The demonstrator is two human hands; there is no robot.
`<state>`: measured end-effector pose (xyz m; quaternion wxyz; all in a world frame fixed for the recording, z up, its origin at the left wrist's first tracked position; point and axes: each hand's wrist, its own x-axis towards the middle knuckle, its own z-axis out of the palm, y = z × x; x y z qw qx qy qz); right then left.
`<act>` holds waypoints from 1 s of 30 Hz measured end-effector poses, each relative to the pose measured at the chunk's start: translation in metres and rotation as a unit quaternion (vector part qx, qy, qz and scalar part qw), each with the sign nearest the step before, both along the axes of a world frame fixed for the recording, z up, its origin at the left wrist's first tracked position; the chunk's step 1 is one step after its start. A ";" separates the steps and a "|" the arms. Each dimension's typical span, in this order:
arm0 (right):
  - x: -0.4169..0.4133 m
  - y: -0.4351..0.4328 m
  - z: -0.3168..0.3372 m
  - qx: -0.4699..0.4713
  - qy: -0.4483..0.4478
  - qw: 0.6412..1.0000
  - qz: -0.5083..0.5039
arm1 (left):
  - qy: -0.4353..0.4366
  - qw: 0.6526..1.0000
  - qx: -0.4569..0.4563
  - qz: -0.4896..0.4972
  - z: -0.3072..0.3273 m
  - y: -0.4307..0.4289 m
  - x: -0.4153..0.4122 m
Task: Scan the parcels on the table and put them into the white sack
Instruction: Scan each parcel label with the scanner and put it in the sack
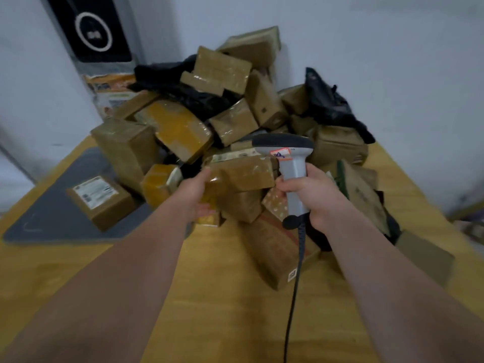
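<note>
At the wooden table (pixel 222 297), we hold a parcel (pixel 242 172) and the scanner (pixel 289 163).
Our left hand (pixel 197 195) grips the end of the parcel, brown and taped, at the front of the pile (pixel 209 113); our right hand (pixel 318 199) is wrapped round the scanner's grey handle, just beside it.

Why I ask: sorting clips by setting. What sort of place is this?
Likely a parcel sorting station: a heap of taped parcels on a table, a corded scanner in the right hand, and a parcel in the left hand.
</note>
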<state>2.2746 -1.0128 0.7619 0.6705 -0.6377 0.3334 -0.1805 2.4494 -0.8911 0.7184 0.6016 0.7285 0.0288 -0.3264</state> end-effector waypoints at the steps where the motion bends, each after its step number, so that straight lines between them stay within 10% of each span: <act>1: -0.001 -0.003 0.002 0.001 0.000 1.000 -0.009 | 0.035 0.999 -0.018 0.009 0.001 -0.006 0.005; 10: 0.010 -0.012 0.006 0.032 -0.021 0.999 -0.016 | 0.158 0.972 -0.129 0.114 -0.009 -0.032 0.032; 30: 0.005 0.082 0.019 -0.167 0.020 0.957 0.236 | -0.104 0.974 -0.103 0.171 0.003 0.175 -0.014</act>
